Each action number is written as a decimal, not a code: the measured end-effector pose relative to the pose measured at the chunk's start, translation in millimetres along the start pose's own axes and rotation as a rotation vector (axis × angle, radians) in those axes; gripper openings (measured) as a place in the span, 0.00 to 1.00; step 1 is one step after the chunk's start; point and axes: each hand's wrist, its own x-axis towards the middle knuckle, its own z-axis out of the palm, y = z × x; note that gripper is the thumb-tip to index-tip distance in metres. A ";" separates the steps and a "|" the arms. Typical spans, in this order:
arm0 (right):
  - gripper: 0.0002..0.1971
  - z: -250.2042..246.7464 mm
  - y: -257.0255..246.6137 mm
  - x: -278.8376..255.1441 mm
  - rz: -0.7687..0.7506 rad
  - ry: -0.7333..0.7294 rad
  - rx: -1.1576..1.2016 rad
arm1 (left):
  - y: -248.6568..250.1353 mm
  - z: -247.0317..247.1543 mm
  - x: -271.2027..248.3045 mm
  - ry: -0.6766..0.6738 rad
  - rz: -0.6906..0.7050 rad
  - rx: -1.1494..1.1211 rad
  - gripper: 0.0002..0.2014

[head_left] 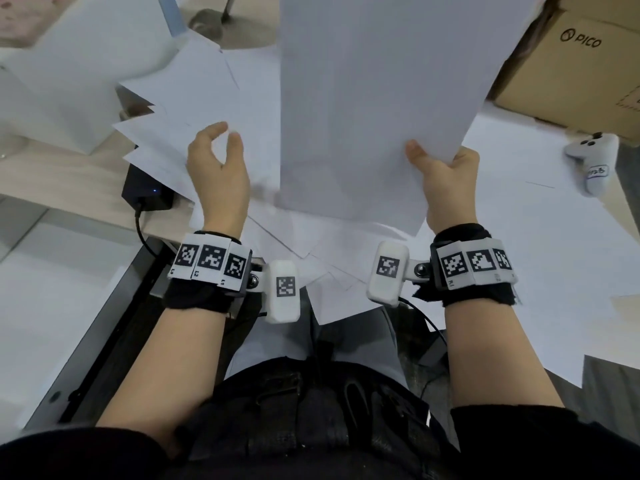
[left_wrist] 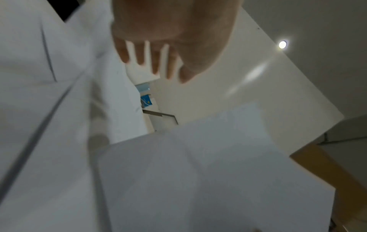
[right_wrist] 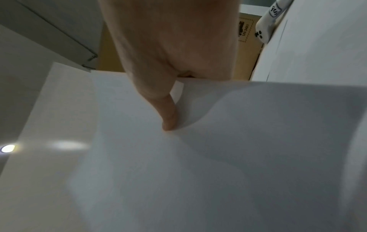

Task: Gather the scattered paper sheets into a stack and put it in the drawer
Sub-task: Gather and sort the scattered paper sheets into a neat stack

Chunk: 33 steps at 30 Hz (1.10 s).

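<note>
My right hand [head_left: 440, 168] pinches a lifted bundle of white paper sheets [head_left: 363, 98] by its right edge, thumb on the near face; in the right wrist view the thumb [right_wrist: 168, 116] presses the held sheets [right_wrist: 198, 157]. My left hand [head_left: 218, 161] hovers beside the bundle's left edge, fingers loosely spread and holding nothing; its fingers [left_wrist: 155, 62] show straight in the left wrist view, near the held paper [left_wrist: 198, 172]. More loose sheets [head_left: 194, 109] lie fanned on the desk at left, others [head_left: 519, 237] at right and under my wrists. No drawer can be made out.
A brown PICO cardboard box [head_left: 571, 71] stands at the back right. A white controller [head_left: 595, 161] lies on the sheets at right. A black device with a cable [head_left: 145, 192] sits at the desk's left edge. A white box [head_left: 69, 81] stands at back left.
</note>
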 end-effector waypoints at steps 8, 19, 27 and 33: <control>0.08 16.6 33.1 13.4 0.190 -0.014 -0.307 | -22.7 -17.6 9.9 -0.175 -0.402 0.527 0.35; 0.02 32.1 56.1 17.0 0.307 0.053 -0.466 | -38.9 -17.8 23.0 -0.098 -0.506 0.092 0.36; 0.04 31.2 59.3 17.5 0.307 0.036 -0.504 | -35.3 -15.8 13.8 -0.284 -0.223 0.064 0.18; 0.14 30.9 54.8 22.3 0.310 0.065 -0.456 | -31.7 -16.9 12.4 -0.227 -0.188 -0.024 0.21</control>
